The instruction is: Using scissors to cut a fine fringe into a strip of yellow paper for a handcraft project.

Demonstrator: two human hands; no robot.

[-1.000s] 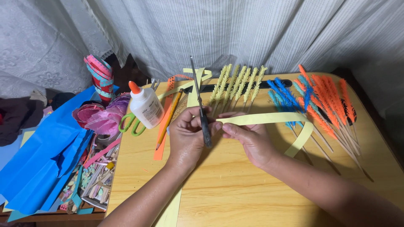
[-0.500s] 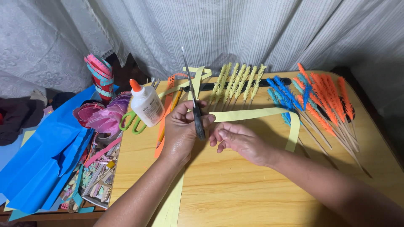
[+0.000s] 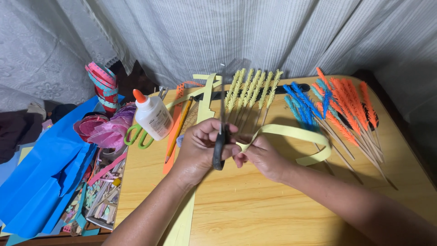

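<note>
Left hand: closed around black-handled steel scissors, blades pointing up and away, blurred, so blade gap not readable.

Right hand: pinching the near end of a long pale-yellow paper strip, fingertips just beside the blades; strip loops out to the right and curls back over the wooden tabletop.

Beside the left hand: white glue bottle with orange cap, upright; green-handled scissors lying flat; yellow pencil across an orange paper strip.

Beyond the hands: 3 fanned groups of fringed paper sprigs on thin sticks, yellow, blue, orange.

Off the table edge, left: folded blue paper sheet, pink crumpled paper, scrap pile.

Risks, judged:
- Nicked fingertip, from pinching so close to the blades.
- Crooked or torn cut, from slack in the looped strip.
- Blue sprigs dragged or bent, from the loop lying against their stems.
- Glue bottle tipped, from a left forearm swing.
</note>
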